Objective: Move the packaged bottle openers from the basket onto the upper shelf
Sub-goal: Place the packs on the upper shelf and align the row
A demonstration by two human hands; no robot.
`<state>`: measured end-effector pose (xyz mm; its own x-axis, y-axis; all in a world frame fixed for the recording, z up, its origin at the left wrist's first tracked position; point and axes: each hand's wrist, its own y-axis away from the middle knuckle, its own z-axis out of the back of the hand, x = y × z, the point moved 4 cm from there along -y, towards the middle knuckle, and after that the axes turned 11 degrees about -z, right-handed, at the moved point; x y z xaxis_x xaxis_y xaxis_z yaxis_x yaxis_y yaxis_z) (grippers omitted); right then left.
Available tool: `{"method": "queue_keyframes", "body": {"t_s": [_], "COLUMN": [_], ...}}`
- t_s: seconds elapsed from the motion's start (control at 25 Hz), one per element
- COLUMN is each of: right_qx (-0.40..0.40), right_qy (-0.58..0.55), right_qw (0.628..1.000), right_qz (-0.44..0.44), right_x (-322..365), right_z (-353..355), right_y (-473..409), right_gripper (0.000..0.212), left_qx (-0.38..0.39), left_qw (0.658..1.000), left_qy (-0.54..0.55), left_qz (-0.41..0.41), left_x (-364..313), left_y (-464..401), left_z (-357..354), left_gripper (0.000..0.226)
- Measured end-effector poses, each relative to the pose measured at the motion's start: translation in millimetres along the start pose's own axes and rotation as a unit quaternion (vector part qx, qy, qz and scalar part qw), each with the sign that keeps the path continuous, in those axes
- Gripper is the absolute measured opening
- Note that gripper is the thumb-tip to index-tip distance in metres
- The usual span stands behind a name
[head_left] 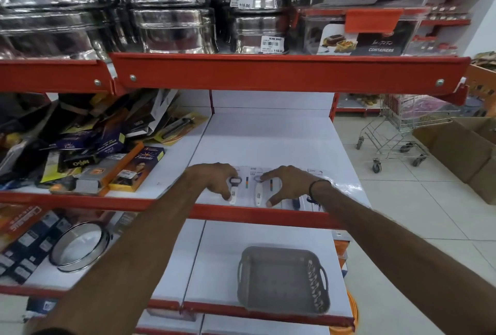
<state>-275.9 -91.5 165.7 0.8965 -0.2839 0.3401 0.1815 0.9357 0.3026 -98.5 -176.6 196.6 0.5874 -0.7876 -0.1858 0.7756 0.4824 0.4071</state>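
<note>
Several packaged bottle openers lie flat in a row near the front edge of the white upper shelf (268, 136). My left hand (214, 177) rests on the left package (234, 189), fingers spread over it. My right hand (284, 183) presses on the neighbouring package (259, 191), with another package (298, 201) partly hidden under its wrist. The grey plastic basket (281, 279) sits on the lower shelf below, with nothing visible inside.
A heap of boxed kitchen tools (88, 149) fills the shelf to the left. Steel tins (171, 28) and container boxes (370, 36) stand on the shelf above. A sieve (77, 246) lies lower left. A shopping trolley (402, 130) and cardboard boxes (461, 152) stand on the floor to the right.
</note>
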Motion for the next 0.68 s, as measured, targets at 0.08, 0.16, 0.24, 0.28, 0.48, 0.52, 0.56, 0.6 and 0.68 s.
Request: {"method": "queue_keyframes", "body": {"t_s": [0.08, 0.16, 0.24, 0.28, 0.48, 0.52, 0.56, 0.6, 0.68], "right_qx": [-0.001, 0.002, 0.005, 0.003, -0.005, 0.006, 0.019, 0.031, 0.039], "right_qy": [0.001, 0.004, 0.004, 0.001, 0.031, 0.047, 0.061, 0.072, 0.075], "right_qw": [1.000, 1.000, 1.000, 1.000, 0.997, 0.996, 0.995, 0.993, 0.992], "right_qz": [-0.003, -0.007, -0.017, -0.027, -0.063, -0.072, -0.081, -0.087, -0.090], "right_x": [1.9, 3.3, -0.1, -3.8, -35.6, -41.5, -47.4, -51.6, -56.7], "right_z": [0.5, 0.3, 5.3, 10.4, 36.6, 37.5, 36.6, 34.6, 27.5], "right_y": [0.7, 2.0, 4.8, 8.1, 28.4, 31.6, 34.7, 37.0, 39.1], "right_gripper": [0.076, 0.078, 0.085, 0.089, 0.095, 0.096, 0.097, 0.097, 0.094], "left_qx": [0.006, 0.019, 0.020, 0.011, -0.041, -0.043, -0.043, -0.042, -0.029], "left_qw": [1.000, 1.000, 1.000, 1.000, 0.998, 0.997, 0.997, 0.996, 0.996], "left_qy": [-0.012, -0.019, -0.022, -0.015, 0.026, 0.023, 0.022, 0.022, 0.012], "left_qz": [-0.001, 0.001, 0.000, -0.005, -0.044, -0.054, -0.065, -0.075, -0.088], "left_x": [1.1, 1.5, 0.1, -1.5, -17.4, -22.0, -27.4, -31.7, -38.0], "left_y": [-2.0, -4.8, -9.1, -11.4, -21.5, -22.9, -23.8, -24.4, -26.8], "left_z": [-0.3, -0.4, 0.9, 1.6, 7.9, 8.6, 8.7, 7.5, -0.8], "left_gripper": [0.074, 0.074, 0.074, 0.074, 0.085, 0.085, 0.084, 0.081, 0.076]}}
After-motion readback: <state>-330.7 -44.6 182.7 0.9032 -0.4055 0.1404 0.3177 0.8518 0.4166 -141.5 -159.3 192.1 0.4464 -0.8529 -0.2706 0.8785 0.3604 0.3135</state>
